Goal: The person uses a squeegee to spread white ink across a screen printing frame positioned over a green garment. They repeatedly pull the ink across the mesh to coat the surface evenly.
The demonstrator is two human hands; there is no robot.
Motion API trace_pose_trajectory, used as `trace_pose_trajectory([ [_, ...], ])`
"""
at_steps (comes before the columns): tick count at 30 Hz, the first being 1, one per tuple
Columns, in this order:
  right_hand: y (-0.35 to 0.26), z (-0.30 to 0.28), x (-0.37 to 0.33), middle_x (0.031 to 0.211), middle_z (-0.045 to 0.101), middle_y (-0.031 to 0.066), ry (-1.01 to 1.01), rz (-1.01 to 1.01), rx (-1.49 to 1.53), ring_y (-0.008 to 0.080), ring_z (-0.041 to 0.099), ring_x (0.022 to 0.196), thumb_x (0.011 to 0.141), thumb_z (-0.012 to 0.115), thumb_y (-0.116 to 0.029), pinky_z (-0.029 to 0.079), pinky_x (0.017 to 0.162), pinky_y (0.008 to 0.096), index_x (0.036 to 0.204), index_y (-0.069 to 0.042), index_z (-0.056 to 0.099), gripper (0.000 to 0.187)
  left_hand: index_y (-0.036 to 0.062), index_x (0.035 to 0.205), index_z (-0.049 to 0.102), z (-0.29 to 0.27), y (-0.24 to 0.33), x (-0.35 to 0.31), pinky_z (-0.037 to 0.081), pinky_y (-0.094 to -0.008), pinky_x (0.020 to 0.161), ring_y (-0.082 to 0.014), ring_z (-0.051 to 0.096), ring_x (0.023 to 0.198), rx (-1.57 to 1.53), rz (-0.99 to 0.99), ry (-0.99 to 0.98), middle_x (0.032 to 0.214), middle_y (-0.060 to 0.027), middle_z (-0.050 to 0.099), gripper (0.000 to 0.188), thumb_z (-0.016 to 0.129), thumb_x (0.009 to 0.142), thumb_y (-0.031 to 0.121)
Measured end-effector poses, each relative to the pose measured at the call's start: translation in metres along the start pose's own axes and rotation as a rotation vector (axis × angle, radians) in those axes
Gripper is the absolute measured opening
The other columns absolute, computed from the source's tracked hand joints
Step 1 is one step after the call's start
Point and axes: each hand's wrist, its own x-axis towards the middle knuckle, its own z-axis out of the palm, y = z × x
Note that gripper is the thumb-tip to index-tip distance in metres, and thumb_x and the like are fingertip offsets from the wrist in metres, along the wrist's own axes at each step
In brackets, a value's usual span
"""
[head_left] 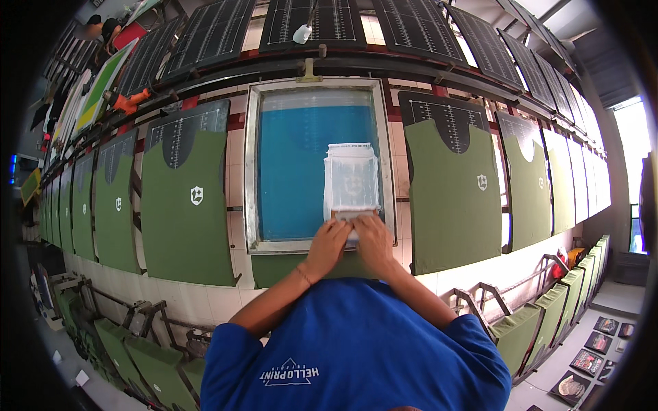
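Observation:
A screen-printing frame (252, 171) with a pale metal rim lies in front of me, its mesh (291, 171) mostly blue. White ink (351, 179) covers a rectangular patch on the right part of the mesh. At the near end of this patch, my left hand (327, 245) and my right hand (374, 241) grip a small squeegee (353, 214) side by side. Their fingers close over its top, hiding much of it. Below the frame's near edge shows green fabric (274, 270).
Green shirt panels with small white crests lie on boards to the left (181, 226) and right (456, 205). Dark marked boards (312, 24) line the far side beyond a rail. An orange tool (129, 103) sits far left. More green-covered boards (517, 335) stand behind me.

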Motion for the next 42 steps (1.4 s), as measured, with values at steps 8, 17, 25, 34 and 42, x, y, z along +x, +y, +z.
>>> trace_pose_trajectory([
  [8,0.053,0.006,0.149,0.096,0.068,0.0171,-0.092,0.025,-0.084,0.0376,0.064,0.096,0.070,0.063,0.006,0.051,0.086,0.0447,0.091,-0.003,0.069,0.023,0.0000,0.111,0.061,-0.020,-0.080,0.129,0.043,-0.0423,0.092,-0.0364,0.056,0.099,-0.050,0.002,0.069,0.106,-0.0150,0.064,0.036,0.061,0.077,-0.009],
  [17,0.020,-0.018,0.055,0.099,0.066,0.0165,-0.051,-0.050,-0.037,0.0363,0.061,0.098,0.067,0.063,0.006,0.049,0.087,0.0436,0.095,-0.002,0.065,0.029,-0.0034,0.117,0.058,-0.011,-0.018,0.054,0.043,-0.0441,0.095,-0.0362,0.057,0.102,0.050,0.091,0.090,0.112,-0.0174,0.062,0.041,0.061,0.077,-0.004],
  [25,-0.006,-0.008,-0.043,0.121,0.057,0.0100,-0.102,-0.005,-0.055,0.0281,0.052,0.117,0.073,0.064,-0.007,0.043,0.099,0.0417,0.119,-0.003,0.060,0.047,0.0009,0.119,0.058,-0.021,0.034,-0.007,0.044,-0.0448,0.097,-0.0326,0.057,0.108,0.040,0.073,-0.077,0.115,-0.0148,0.062,0.038,0.067,0.084,0.012],
  [34,0.005,-0.006,-0.061,0.128,0.054,0.0128,-0.127,-0.024,-0.074,0.0311,0.048,0.123,0.069,0.064,-0.007,0.039,0.105,0.0438,0.126,-0.003,0.056,0.058,0.0092,0.095,0.065,-0.281,0.220,0.084,0.054,-0.0394,0.059,-0.0236,0.069,0.068,-0.249,0.556,0.253,0.079,-0.0062,0.071,0.009,0.066,0.089,0.016],
  [42,-0.005,-0.040,-0.056,0.134,0.051,0.0169,-0.105,0.056,0.065,0.0359,0.044,0.129,0.073,0.074,-0.020,0.037,0.110,0.0451,0.138,-0.001,0.047,0.072,0.0124,0.079,0.070,-0.341,0.295,0.064,0.049,-0.0318,0.054,-0.0175,0.063,0.070,0.253,0.291,0.105,0.080,-0.0012,0.069,0.008,0.070,0.075,0.019],
])
